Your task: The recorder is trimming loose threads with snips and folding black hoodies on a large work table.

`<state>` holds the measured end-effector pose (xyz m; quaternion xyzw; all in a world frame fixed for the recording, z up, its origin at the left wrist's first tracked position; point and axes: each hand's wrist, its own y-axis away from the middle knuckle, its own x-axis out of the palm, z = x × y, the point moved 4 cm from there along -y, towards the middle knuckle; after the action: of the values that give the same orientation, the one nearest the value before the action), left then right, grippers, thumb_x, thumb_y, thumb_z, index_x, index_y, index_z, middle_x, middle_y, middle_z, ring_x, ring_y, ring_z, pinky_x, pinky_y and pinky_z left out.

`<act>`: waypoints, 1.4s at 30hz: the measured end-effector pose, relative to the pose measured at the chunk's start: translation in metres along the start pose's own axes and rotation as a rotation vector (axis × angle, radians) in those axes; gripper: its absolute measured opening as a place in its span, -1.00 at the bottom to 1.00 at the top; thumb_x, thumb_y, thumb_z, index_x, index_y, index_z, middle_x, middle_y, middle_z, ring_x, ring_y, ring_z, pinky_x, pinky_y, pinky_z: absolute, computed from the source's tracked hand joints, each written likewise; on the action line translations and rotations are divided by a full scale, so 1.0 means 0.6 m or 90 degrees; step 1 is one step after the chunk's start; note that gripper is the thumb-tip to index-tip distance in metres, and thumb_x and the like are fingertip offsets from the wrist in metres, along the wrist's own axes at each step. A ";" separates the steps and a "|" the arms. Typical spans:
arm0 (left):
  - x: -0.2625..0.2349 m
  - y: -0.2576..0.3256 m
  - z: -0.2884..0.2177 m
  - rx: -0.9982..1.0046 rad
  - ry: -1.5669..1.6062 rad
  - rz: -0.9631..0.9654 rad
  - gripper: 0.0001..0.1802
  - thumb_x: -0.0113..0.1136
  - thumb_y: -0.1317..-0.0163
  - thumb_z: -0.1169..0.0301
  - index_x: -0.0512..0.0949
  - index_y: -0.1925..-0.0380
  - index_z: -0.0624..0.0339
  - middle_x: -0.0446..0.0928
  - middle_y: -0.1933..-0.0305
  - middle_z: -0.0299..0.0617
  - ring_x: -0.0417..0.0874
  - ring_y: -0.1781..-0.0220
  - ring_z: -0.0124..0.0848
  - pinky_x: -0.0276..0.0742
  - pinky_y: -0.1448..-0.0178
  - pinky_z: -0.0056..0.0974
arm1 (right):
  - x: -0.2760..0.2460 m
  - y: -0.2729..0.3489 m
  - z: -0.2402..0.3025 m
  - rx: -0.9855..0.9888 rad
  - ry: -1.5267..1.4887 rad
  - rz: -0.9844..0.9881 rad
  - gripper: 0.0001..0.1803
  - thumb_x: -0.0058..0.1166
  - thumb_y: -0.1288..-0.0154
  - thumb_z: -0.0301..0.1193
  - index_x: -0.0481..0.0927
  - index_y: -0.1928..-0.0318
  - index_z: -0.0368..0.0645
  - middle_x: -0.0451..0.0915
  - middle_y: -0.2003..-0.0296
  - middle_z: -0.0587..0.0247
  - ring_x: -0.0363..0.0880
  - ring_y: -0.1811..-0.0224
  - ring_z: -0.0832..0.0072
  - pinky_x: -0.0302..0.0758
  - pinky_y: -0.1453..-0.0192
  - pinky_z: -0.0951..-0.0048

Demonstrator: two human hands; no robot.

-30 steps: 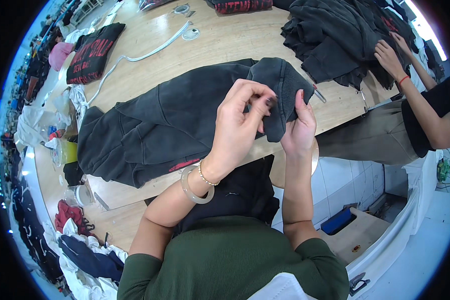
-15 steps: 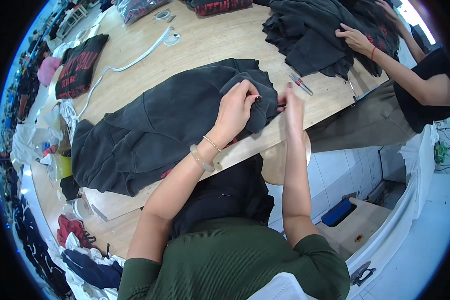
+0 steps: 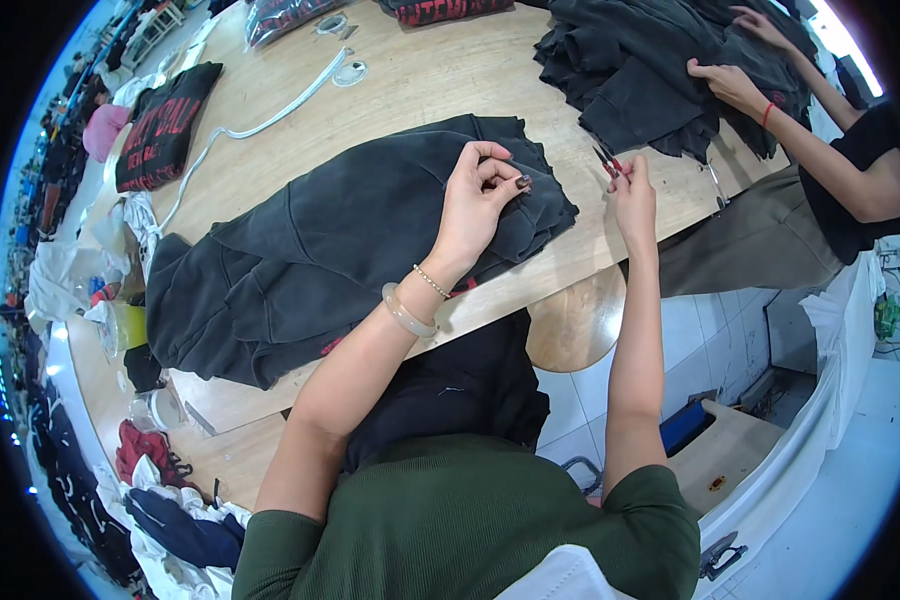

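A garment workshop, cloth wherever I look.
A dark garment (image 3: 345,225) lies across the broad wooden table (image 3: 430,80) here, small red-handled snips (image 3: 612,169) are raised beside it, and a co-worker (image 3: 865,180) handles a heap of dark clothes (image 3: 650,70) to the right. A folded black garment (image 3: 170,125) with red print and a plastic-wrapped bundle (image 3: 286,20) sit on the tabletop too. Off left, a figure in pink (image 3: 103,132) shows among heaped fabrics.

Wooden table (image 3: 425,80), a dark garment (image 3: 355,215) lying across it.
Around the garment: a folded top (image 3: 170,125) at ten o'clock, white strip (image 3: 315,89) at eleven, dark heap (image 3: 635,70) at two.
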<state>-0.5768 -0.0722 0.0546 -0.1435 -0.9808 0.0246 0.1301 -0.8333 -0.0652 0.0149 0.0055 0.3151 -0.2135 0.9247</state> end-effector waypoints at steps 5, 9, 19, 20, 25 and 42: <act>-0.004 0.003 -0.013 -0.031 0.089 -0.012 -0.71 0.14 -0.25 0.66 0.30 0.09 0.27 0.55 0.32 -0.25 0.55 0.23 -0.56 0.47 0.03 -0.50 | -0.017 0.084 0.141 -0.133 -0.221 0.054 -0.88 0.06 -0.29 -0.52 0.61 0.19 -0.21 0.55 0.35 0.24 0.46 0.24 0.51 0.40 0.11 0.56; -0.010 0.001 -0.014 -0.026 0.116 -0.012 -0.70 0.15 -0.25 0.64 0.29 0.08 0.26 0.55 0.31 -0.24 0.56 0.22 -0.55 0.47 0.02 -0.49 | -0.011 0.106 0.206 -0.308 -0.065 0.115 -0.82 0.23 -0.06 -0.52 0.63 0.25 -0.18 0.59 0.34 0.31 0.38 0.19 0.40 0.37 0.05 0.45; -0.010 -0.004 -0.016 -0.038 0.135 -0.006 -0.67 0.15 -0.24 0.65 0.28 0.07 0.24 0.54 0.31 -0.25 0.57 0.21 -0.55 0.46 0.02 -0.49 | 0.008 0.105 0.235 -0.360 0.031 0.127 -0.81 0.23 -0.04 -0.45 0.61 0.27 -0.14 0.57 0.36 0.36 0.37 0.19 0.37 0.26 -0.04 0.40; -0.011 -0.004 -0.015 -0.038 0.141 -0.004 -0.66 0.15 -0.23 0.66 0.28 0.06 0.23 0.54 0.31 -0.25 0.57 0.21 -0.55 0.46 0.02 -0.49 | 0.010 0.105 0.239 -0.371 0.056 0.133 -0.81 0.22 -0.04 -0.45 0.61 0.27 -0.13 0.57 0.35 0.37 0.38 0.19 0.37 0.26 -0.05 0.41; -0.023 0.000 -0.026 -0.019 0.097 -0.034 -0.70 0.11 -0.28 0.60 0.31 0.03 0.24 0.53 0.25 -0.28 0.54 0.19 -0.55 0.46 0.03 -0.46 | 0.015 0.090 0.231 -0.403 0.068 0.133 -0.80 0.21 -0.08 -0.43 0.61 0.23 -0.14 0.58 0.32 0.35 0.38 0.17 0.35 0.27 -0.06 0.36; -0.133 0.159 -0.023 0.109 -0.928 0.075 -0.25 0.25 -0.14 0.07 0.27 -0.33 -0.03 0.09 -0.47 -0.12 0.03 -0.50 -0.08 -0.15 -0.45 0.27 | 0.054 0.104 0.161 -0.037 -0.349 0.317 -0.87 0.14 -0.23 -0.51 0.54 0.24 -0.28 0.58 0.29 0.34 0.49 0.17 0.68 0.40 0.07 0.57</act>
<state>-0.4732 -0.0036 0.0402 -0.1327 -0.8037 0.1970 -0.5456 -0.7293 -0.0352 0.0653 -0.0018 0.0505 0.0337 0.9982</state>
